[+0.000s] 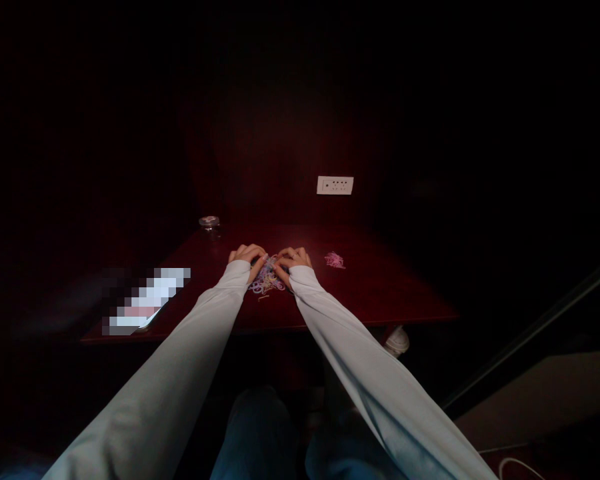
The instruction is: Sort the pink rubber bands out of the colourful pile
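Note:
A loose heap of small rubber bands (266,281), mostly purple with some pale and yellowish ones, lies on the dark red table. My left hand (247,257) is at the heap's left side, its fingers bent and its thumb and forefinger pinched at the bands. From the right, my right hand (294,259) reaches into the same heap with curled fingers closed on bands. The two sets of fingertips are close together but apart. Exactly which bands each hand grips is too small to tell. A smaller heap of pink bands (335,260) sits right of my right hand.
A clear jar with a lid (210,227) stands at the table's back left. A phone-like device (150,300) with a bright, blurred-out screen lies at the left edge. A white socket plate (335,185) is on the back panel. The surroundings are dark.

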Available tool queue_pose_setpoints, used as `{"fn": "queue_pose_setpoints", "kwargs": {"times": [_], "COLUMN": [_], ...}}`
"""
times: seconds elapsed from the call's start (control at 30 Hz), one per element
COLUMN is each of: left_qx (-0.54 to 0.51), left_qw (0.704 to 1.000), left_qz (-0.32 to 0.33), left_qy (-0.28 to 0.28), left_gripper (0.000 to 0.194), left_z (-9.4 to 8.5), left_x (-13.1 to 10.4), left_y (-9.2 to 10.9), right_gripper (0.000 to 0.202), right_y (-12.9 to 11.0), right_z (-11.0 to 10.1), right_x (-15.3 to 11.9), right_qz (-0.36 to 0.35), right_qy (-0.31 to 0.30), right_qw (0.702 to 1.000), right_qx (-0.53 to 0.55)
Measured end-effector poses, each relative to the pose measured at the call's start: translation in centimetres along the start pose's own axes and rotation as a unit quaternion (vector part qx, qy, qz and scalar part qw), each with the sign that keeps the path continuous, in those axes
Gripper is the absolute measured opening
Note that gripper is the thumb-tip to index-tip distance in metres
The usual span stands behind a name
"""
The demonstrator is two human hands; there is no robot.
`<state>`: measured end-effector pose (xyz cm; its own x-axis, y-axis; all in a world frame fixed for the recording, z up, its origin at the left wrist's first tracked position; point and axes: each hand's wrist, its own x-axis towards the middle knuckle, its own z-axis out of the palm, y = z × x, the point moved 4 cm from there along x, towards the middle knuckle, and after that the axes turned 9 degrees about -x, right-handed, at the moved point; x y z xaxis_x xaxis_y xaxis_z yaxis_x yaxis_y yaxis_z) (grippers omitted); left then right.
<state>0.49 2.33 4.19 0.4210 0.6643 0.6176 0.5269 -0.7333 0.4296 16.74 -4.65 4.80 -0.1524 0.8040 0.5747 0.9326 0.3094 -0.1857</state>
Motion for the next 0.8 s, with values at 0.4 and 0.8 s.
{"fn": "queue_pose_setpoints", "kwargs": {"times": [0.4,0.8], "left_qx": [0.011,0.015], "left_qw": [1.0,1.0], "left_qz": [0.005,0.003], "left_qy": [0.003,0.007], "left_gripper": [0.022,0.022], "left_z": [0.0,0.01], "left_x": [0.01,0.07], "left_y": [0.36,0.36], "right_gripper": [0.025,0.02], "right_y": [0.04,0.03], "right_z": [-0.11,-0.15], "right_x": [-0.11,-0.06], "right_qz": [0.004,0.01], "right_qy": [0.011,0.0], "right_qw": [0.999,1.0], "right_qx": [0.031,0.028]}}
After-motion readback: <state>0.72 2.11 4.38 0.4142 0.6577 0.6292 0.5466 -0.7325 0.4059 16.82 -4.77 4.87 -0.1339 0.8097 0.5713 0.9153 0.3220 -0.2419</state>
